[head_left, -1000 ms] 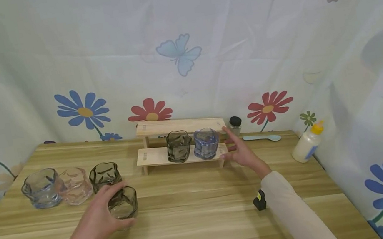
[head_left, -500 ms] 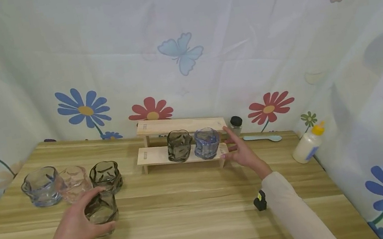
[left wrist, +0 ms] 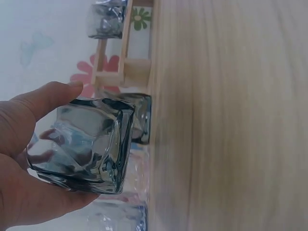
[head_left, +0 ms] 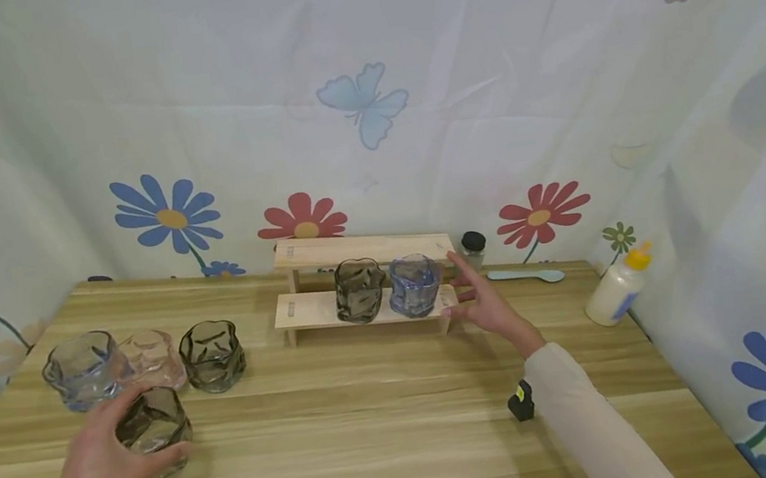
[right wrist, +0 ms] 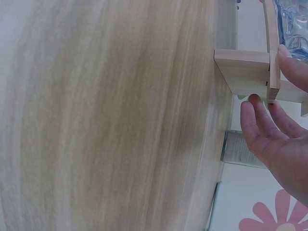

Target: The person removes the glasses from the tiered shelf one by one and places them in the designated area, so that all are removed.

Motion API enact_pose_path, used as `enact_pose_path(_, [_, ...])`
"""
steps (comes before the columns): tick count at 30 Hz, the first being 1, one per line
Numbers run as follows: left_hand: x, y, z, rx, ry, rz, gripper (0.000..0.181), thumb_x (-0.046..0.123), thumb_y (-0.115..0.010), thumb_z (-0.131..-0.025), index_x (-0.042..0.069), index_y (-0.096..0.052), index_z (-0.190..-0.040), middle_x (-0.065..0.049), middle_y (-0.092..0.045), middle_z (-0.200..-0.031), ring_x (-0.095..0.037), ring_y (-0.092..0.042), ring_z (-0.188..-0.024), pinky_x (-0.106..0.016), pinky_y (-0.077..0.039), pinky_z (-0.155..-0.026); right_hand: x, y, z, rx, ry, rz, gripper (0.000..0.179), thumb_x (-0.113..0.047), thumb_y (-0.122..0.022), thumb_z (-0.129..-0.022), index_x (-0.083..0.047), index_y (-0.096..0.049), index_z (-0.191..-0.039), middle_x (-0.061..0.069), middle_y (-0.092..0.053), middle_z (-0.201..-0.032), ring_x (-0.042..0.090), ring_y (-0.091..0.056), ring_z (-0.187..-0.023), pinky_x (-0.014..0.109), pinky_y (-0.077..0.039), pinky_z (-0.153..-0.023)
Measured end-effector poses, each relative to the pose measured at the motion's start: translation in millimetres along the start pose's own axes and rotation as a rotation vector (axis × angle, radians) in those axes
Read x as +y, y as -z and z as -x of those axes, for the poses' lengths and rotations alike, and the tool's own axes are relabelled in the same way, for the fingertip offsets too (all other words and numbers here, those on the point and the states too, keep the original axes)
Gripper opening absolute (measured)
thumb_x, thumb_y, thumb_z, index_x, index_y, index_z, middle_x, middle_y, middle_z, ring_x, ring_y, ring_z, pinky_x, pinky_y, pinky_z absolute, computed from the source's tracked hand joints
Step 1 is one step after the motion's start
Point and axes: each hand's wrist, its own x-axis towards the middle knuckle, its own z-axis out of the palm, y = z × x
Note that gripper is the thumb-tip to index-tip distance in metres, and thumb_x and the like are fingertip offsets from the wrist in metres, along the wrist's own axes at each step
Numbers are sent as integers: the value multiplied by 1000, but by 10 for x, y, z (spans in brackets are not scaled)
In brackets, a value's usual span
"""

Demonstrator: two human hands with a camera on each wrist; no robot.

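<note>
In the head view my left hand (head_left: 96, 460) grips a smoky grey glass tumbler (head_left: 155, 425), thumb on one side and fingers on the other. The left wrist view shows this held glass (left wrist: 86, 144) tipped on its side in that picture, above the wood surface. Behind it stand a clear bluish glass (head_left: 86, 373), a pinkish glass (head_left: 154, 353) and another smoky glass (head_left: 212, 356). My right hand (head_left: 487, 308) holds the right end of a two-step wooden stand (head_left: 307, 311), its thumb at the lower board. On that board sit a smoky glass (head_left: 360, 292) and a blue-violet glass (head_left: 414, 286).
Beyond the stand are a small black-lidded jar (head_left: 473, 247) and a pale blue spoon (head_left: 526, 276). A white glue bottle (head_left: 616, 293) with a yellow cap stands at the right. A small black object (head_left: 521, 402) lies beside my right sleeve. Patterned curtains (head_left: 347, 25) enclose the table.
My left hand has carried the smoky glass leftward, from in front of the other smoky glass to in front of the pinkish one. My right hand keeps its place at the stand.
</note>
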Motion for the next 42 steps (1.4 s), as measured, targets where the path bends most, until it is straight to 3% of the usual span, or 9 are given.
enact_pose_path(5, [-145,82,-24,12,75,-27,105,36,-93,-66,-4,-39,-147,-43,-37,-128,-65,-43,-106,-75,-40,-78,-5,5,2,-6,-12,4,94,6,-71,-87,-5,-13,-160,40,-40,-143,57,-54,-120,60,-47,-100])
enact_pose_path(15, [-403,192,-47,52,191,-63,106,42,-89,-72,-7,-34,-148,-49,-30,-134,-66,-35,-113,-76,-37,-82,-13,-2,11,-7,-3,4,93,6,-71,-87,-4,-14,-160,41,-41,-141,58,-54,-119,60,-49,-98])
enact_pose_path(21, [-483,287,-76,76,200,-81,105,42,-88,-73,-8,-34,-147,-48,-32,-129,-64,-37,-109,-75,-37,-79,3,12,-5,-1,2,-8,94,8,-71,-86,-3,-14,-159,41,-38,-144,58,-54,-120,59,-50,-97])
enact_pose_path(28, [-612,384,-141,74,273,-98,109,47,-85,-75,-10,-28,-148,-51,-27,-135,-67,-34,-113,-74,-37,-82,21,15,-11,-16,-8,-17,94,6,-71,-87,-6,-13,-160,40,-39,-144,59,-54,-119,60,-49,-98])
enact_pose_path(42, [-792,387,-212,108,323,-90,106,44,-84,-77,-12,-27,-147,-50,-26,-133,-64,-29,-115,-71,-33,-82,1,7,-8,-8,-13,-13,95,7,-72,-86,-6,-14,-160,41,-39,-144,58,-54,-119,60,-49,-98])
